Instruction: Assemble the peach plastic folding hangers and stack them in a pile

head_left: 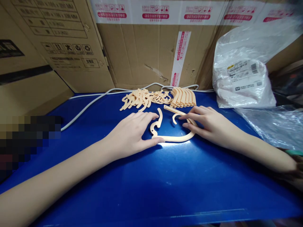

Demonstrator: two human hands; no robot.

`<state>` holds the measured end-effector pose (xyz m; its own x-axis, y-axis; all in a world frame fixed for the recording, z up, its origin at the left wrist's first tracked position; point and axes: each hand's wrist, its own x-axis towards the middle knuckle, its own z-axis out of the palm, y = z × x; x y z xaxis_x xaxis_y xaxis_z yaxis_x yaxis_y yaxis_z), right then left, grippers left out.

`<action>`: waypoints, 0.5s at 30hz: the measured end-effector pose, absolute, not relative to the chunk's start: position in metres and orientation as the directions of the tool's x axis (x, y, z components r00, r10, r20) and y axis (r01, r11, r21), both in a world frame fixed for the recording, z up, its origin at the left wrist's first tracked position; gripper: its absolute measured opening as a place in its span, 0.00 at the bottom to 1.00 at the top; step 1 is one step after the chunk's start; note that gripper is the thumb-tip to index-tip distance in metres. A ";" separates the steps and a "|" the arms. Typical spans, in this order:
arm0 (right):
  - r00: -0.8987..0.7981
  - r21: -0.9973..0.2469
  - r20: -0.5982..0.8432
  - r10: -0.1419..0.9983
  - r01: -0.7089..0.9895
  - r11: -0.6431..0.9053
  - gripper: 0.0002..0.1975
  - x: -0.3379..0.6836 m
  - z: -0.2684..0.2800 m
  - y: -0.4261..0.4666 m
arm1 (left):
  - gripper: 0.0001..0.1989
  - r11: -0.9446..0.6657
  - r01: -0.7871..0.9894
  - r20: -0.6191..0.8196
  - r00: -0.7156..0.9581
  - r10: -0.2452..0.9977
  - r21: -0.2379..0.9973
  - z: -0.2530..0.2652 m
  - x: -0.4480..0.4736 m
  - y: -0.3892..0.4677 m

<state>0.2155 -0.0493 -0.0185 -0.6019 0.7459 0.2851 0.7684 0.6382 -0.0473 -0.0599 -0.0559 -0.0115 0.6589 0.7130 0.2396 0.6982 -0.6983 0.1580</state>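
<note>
Cream plastic pieces that look like folding clothes hanger parts lie between my hands on the blue table. My left hand is open, thumb and fingers apart. Its thumb touches the end of a long curved hanger arm, and its index finger is beside a small curved piece. A notched piece lies between them. My right hand rests with fingers spread over the arm's far end and a straighter arm. Its index fingertip touches a hanger hook; the fingers hide part of these pieces.
Behind the hands are a pile of small curved pieces, several hooks and a row of hanger arms. A white cable runs along the cardboard boxes. A white plastic bag stands at right.
</note>
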 end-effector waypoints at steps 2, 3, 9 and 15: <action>-0.600 -0.050 0.285 0.748 0.769 0.637 0.16 0.216 -0.019 -0.049 | 0.32 -0.706 0.685 0.226 0.670 0.707 0.178 -0.013 -0.060 -0.056; -0.599 -0.052 0.287 0.748 0.769 0.637 0.16 0.215 -0.019 -0.049 | 0.32 -0.715 0.675 0.223 0.680 0.698 0.181 -0.013 -0.059 -0.056; -0.592 -0.047 0.290 0.752 0.776 0.629 0.16 0.215 -0.020 -0.050 | 0.24 -0.749 0.620 0.211 0.719 0.662 0.236 -0.016 -0.057 -0.057; -0.577 -0.034 0.271 0.771 0.794 0.606 0.16 0.215 -0.021 -0.049 | 0.21 -0.785 0.571 0.208 0.760 0.616 0.240 -0.014 -0.058 -0.057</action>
